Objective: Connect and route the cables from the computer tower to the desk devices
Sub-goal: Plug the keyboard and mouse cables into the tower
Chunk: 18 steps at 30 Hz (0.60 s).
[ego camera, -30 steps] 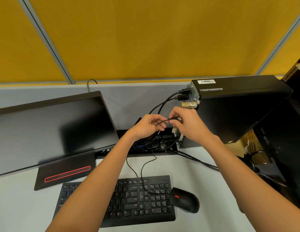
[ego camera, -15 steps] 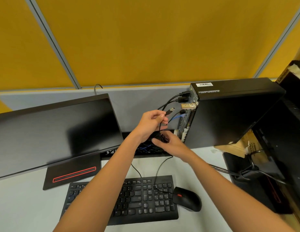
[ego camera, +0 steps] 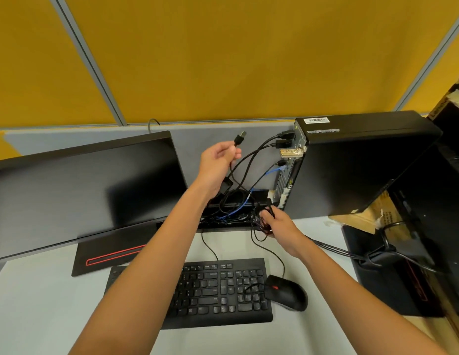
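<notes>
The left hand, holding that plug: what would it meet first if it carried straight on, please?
The left hand aims its plug up toward the grey partition, probably met first; depth is unclear.

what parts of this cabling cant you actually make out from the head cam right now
Head view only:
- Tower rear ports: too small and oblique to tell which are free.
- USB plug in the left hand: its cable is lost in the tangle.
- Coiled cable in the right hand: partly hidden by fingers.
</notes>
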Available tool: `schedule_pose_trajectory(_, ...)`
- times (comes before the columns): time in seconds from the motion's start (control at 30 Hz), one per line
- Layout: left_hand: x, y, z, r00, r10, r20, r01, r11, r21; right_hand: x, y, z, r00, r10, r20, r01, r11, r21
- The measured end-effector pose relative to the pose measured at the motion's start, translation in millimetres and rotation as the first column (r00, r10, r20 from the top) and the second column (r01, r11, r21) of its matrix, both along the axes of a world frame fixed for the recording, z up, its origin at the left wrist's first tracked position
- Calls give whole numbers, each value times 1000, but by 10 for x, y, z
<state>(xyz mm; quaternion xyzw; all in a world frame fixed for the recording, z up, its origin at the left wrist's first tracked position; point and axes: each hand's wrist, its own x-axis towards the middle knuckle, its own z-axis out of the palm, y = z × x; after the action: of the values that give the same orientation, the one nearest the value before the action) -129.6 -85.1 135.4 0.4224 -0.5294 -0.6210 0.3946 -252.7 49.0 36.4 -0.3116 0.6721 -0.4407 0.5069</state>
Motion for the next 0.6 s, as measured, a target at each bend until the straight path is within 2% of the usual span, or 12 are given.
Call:
schedule_pose_trajectory(0.03, 15, 65, -114, 991, -62, 123, 66, 998, -24, -19, 3, 19, 997, -65, 49, 65, 998, -9)
schedule_pose_trajectory(0.1, 57, 256, -367, 893, -251, 373, 261, 965, 24, -50, -9, 80, 976, -163, 141, 168, 985, -22)
schedule_pose_trajectory(0.13, 71, 365, -491, 837, -315, 448, 327, 944, 52, -57, -23, 110, 972, -173, 157, 180, 983, -32)
schedule_pose_trajectory(0.17, 75, 472, -589, 817, -332, 472, 351, 935, 50, -54, -36, 140, 976, -160, 151, 168, 985, -42)
schedule_pose_trajectory(0.3, 15, 712, -632, 939, -179, 292, 205, 977, -61, 2, -41, 264, 981, -149, 122, 161, 982, -97)
schedule_pose_trajectory(0.37, -22, 709, -541, 971, -103, 217, 133, 983, -129, 25, -32, 293, 984, -165, 62, 174, 969, -176)
schedule_pose_trajectory(0.43, -71, 684, -452, 965, -76, 251, 135, 965, -227, 43, -30, 295, 978, -197, -75, 172, 951, -258)
schedule_pose_trajectory(0.53, -140, 641, -391, 942, -78, 326, 170, 950, -263, 48, -44, 309, 952, -229, -203, 153, 931, -332)
schedule_pose_trajectory(0.6, -156, 593, -389, 939, -51, 341, 163, 937, -309, 26, -46, 331, 935, -194, -296, 87, 937, -339)
